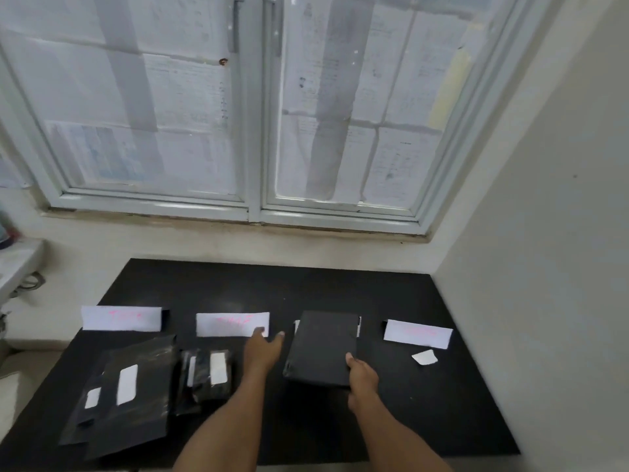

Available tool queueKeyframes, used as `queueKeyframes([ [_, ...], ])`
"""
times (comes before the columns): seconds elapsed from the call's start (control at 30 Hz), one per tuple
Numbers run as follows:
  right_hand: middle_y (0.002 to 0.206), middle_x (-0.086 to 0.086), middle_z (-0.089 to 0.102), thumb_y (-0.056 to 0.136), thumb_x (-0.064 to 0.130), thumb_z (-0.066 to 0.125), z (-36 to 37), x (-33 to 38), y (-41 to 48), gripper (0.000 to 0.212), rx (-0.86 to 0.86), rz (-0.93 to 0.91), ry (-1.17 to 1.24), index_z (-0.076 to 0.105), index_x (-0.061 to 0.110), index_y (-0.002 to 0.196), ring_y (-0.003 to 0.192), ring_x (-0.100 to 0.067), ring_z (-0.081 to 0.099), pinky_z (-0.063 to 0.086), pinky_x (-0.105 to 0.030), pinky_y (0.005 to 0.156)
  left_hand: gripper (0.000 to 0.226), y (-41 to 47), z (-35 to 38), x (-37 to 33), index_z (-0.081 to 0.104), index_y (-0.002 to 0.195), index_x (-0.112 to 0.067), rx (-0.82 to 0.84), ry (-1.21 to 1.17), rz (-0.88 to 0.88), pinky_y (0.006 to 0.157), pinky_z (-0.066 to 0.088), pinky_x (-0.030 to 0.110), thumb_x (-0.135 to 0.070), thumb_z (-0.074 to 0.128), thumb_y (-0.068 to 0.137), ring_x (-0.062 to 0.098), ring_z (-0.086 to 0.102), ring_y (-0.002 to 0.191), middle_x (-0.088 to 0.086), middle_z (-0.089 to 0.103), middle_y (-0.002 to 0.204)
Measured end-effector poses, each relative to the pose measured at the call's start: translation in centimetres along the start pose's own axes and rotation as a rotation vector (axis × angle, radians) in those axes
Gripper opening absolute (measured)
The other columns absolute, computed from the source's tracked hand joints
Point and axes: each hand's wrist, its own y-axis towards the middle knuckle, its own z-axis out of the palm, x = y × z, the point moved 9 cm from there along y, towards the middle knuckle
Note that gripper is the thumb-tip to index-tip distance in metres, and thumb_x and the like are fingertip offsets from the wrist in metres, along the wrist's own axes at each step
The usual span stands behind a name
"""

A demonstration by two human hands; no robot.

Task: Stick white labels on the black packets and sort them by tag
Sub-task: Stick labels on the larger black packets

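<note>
My right hand [362,374] grips the near right corner of a plain black packet [323,347], which is lifted and tilted over the third white tag [358,326], hiding most of it. My left hand [263,349] is open with fingers spread, just left of that packet and touching the near edge of the second tag [232,324]. Large black packets with white labels [127,384] lie below the first tag [121,318]. A smaller stack of labelled packets [207,374] lies below the second tag. A loose white label [424,357] lies below the fourth tag [418,333].
The black mat [272,287] covers the table, which meets the wall and a paper-covered window [258,107] at the back. A plain wall [544,233] stands close on the right. A white shelf [17,264] juts in at the far left.
</note>
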Motion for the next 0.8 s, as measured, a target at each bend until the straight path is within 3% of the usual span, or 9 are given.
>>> queueKeyframes([
  [0.07, 0.095, -0.016, 0.066, 0.091, 0.015, 0.062, -1.8, 1.1, 1.2, 0.01, 0.035, 0.018, 0.041, 0.063, 0.006, 0.091, 0.094, -0.034, 0.062, 0.053, -0.043, 0.084, 0.076, 0.3, 6.2, -0.1, 0.055, 0.127, 0.001, 0.204, -0.224, -0.123, 0.097, 0.051, 0.045, -0.044, 0.077, 0.071, 0.032, 0.065, 0.106, 0.017, 0.066, 0.118],
  [0.13, 0.098, -0.019, 0.068, 0.09, 0.014, 0.063, -4.6, 2.5, 2.8, 0.011, 0.038, 0.018, 0.056, 0.064, 0.004, 0.093, 0.093, -0.034, 0.064, 0.054, -0.043, 0.083, 0.053, -1.6, 10.9, -2.3, 0.065, 0.111, 0.002, 0.367, -0.333, -0.166, 0.089, 0.055, 0.046, -0.031, 0.08, 0.073, 0.032, 0.069, 0.093, 0.016, 0.071, 0.103],
  [0.2, 0.096, -0.019, 0.069, 0.089, 0.01, 0.063, -6.8, 3.7, 3.9, 0.01, 0.059, 0.008, 0.075, 0.065, 0.001, 0.093, 0.089, -0.032, 0.064, 0.055, -0.04, 0.077, 0.038, -2.7, 13.6, -3.4, 0.067, 0.103, -0.001, 0.424, -0.362, -0.191, 0.087, 0.056, 0.044, -0.024, 0.08, 0.076, 0.032, 0.068, 0.092, 0.015, 0.072, 0.101],
  [0.33, 0.094, -0.018, 0.07, 0.089, 0.009, 0.062, -10.8, 4.8, 6.9, 0.013, 0.113, 0.053, 0.054, 0.064, -0.002, 0.096, 0.084, -0.029, 0.066, 0.054, -0.034, 0.068, 0.049, -3.5, 19.0, -5.7, 0.066, 0.106, -0.006, 0.516, -0.392, -0.226, 0.086, 0.057, 0.042, -0.034, 0.084, 0.07, 0.03, 0.069, 0.096, 0.013, 0.072, 0.104],
  [0.47, 0.099, -0.018, 0.072, 0.084, 0.017, 0.069, -14.7, 5.2, 11.7, 0.029, 0.101, 0.103, 0.051, 0.065, -0.003, 0.104, 0.099, -0.035, 0.067, 0.056, -0.047, 0.085, 0.03, -3.6, 24.3, -9.5, 0.06, 0.108, -0.006, 0.495, -0.39, -0.162, 0.068, 0.055, 0.035, -0.02, 0.071, 0.085, 0.029, 0.067, 0.087, 0.015, 0.069, 0.098],
  [0.57, 0.089, -0.016, 0.073, 0.082, 0.03, 0.072, -17.4, 6.5, 15.0, 0.03, 0.019, 0.108, 0.107, 0.07, 0.001, 0.091, 0.082, -0.031, 0.07, 0.059, -0.041, 0.073, 0.023, -2.8, 27.4, -11.5, 0.061, 0.109, -0.012, 0.501, -0.445, -0.143, 0.071, 0.055, 0.036, -0.019, 0.068, 0.088, 0.03, 0.066, 0.089, 0.013, 0.069, 0.099],
  [0.63, 0.089, -0.014, 0.072, 0.085, 0.036, 0.066, -19.7, 7.9, 16.3, 0.031, -0.095, 0.072, -0.087, 0.069, 0.005, 0.089, 0.078, -0.029, 0.067, 0.055, -0.033, 0.069, 0.031, -2.1, 28.9, -12.2, 0.063, 0.115, -0.015, 0.525, -0.464, -0.151, 0.081, 0.056, 0.041, -0.025, 0.07, 0.085, 0.032, 0.067, 0.097, 0.013, 0.071, 0.106],
  [0.73, 0.117, -0.01, 0.063, 0.086, 0.029, 0.059, -22.1, 10.0, 18.3, 0.034, -0.204, -0.055, -0.695, 0.059, 0.01, 0.114, 0.109, -0.027, 0.059, 0.046, -0.028, 0.086, 0.039, -0.6, 30.3, -12.4, 0.065, 0.117, -0.017, 0.526, -0.475, -0.169, 0.09, 0.054, 0.047, -0.029, 0.073, 0.08, 0.033, 0.067, 0.102, 0.012, 0.072, 0.109],
  [0.8, 0.131, -0.014, 0.052, 0.085, 0.025, 0.059, -22.2, 9.5, 20.1, 0.05, -0.163, -0.05, -0.794, 0.046, 0.009, 0.131, 0.121, -0.029, 0.052, 0.044, -0.031, 0.094, 0.04, 0.0, 31.0, -12.2, 0.065, 0.118, -0.015, 0.527, -0.495, -0.188, 0.092, 0.053, 0.048, -0.027, 0.073, 0.081, 0.034, 0.067, 0.103, 0.013, 0.072, 0.109],
])
